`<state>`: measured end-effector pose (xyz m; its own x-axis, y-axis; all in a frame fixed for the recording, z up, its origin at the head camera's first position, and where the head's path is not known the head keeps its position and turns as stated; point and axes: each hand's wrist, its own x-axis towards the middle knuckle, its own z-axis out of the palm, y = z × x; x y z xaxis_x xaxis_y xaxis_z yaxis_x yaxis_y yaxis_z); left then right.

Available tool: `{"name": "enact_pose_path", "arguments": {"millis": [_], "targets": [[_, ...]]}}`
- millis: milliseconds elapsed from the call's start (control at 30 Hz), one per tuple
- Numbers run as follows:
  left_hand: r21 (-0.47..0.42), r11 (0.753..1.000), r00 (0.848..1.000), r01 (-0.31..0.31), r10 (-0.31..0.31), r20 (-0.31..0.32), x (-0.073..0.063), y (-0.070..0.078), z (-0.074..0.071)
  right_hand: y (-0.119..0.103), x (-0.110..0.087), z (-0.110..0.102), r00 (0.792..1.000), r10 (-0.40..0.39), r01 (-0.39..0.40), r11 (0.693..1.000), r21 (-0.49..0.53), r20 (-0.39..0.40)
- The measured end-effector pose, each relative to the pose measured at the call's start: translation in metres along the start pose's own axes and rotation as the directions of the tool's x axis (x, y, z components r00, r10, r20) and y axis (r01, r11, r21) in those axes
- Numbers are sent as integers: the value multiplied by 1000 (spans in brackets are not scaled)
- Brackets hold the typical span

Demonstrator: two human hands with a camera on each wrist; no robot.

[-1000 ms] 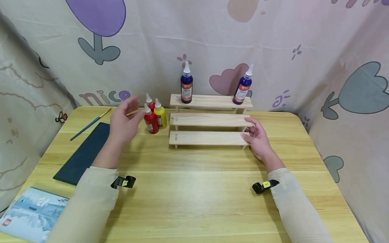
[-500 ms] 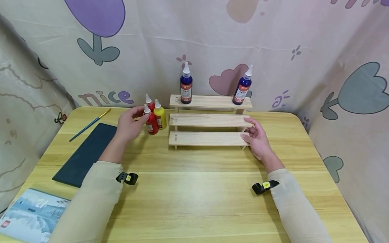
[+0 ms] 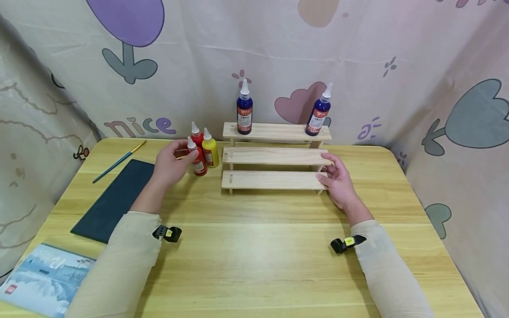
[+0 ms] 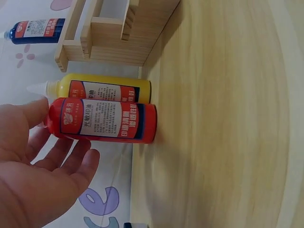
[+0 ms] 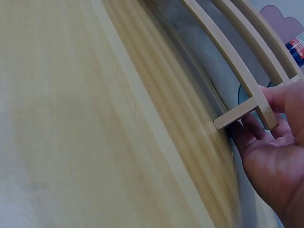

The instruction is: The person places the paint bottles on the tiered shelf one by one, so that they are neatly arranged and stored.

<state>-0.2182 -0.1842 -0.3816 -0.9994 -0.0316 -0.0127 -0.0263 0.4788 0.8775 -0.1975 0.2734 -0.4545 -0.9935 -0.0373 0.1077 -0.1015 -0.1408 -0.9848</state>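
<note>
My left hand (image 3: 170, 165) grips the upper part of the front red ink bottle (image 4: 102, 121), with the thumb at its neck and the fingers round the far side. That bottle stands upright on the table. Close against it is a yellow ink bottle (image 3: 211, 153), and a second red bottle (image 3: 197, 137) sits partly hidden behind. My right hand (image 3: 341, 184) holds the right end of a three-step wooden rack (image 3: 274, 180), thumb over the lowest step. On the top step stand two blue ink bottles, one on the left (image 3: 244, 115) and one on the right (image 3: 317, 117).
A dark flat board (image 3: 113, 201) lies on the table (image 3: 254, 260) at left, beside a blue paintbrush (image 3: 115, 166). In the near left corner is a booklet (image 3: 43, 280) with a landscape cover. A patterned curtain (image 3: 199, 53) hangs behind.
My left hand has come down and right from beside the bottles and now grips the front red one. The right hand and the rack have stayed put.
</note>
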Motion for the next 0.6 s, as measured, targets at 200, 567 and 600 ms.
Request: {"name": "enact_pose_path", "arguments": {"millis": [200, 567, 600], "targets": [[-4, 1000, 1000, 8, -8, -12, -1, -3, 2, 0, 0, 0, 1000, -1, 1, 1000, -1, 2], [-60, 998, 997, 23, -28, -70, -11, 12, -5, -1, 0, 0, 1000, -4, 4, 1000, -9, 6], [-66, 998, 997, 19, -24, -72, -12, 15, -6, -1, 0, 0, 1000, -2, 2, 1000, -9, 7]]}}
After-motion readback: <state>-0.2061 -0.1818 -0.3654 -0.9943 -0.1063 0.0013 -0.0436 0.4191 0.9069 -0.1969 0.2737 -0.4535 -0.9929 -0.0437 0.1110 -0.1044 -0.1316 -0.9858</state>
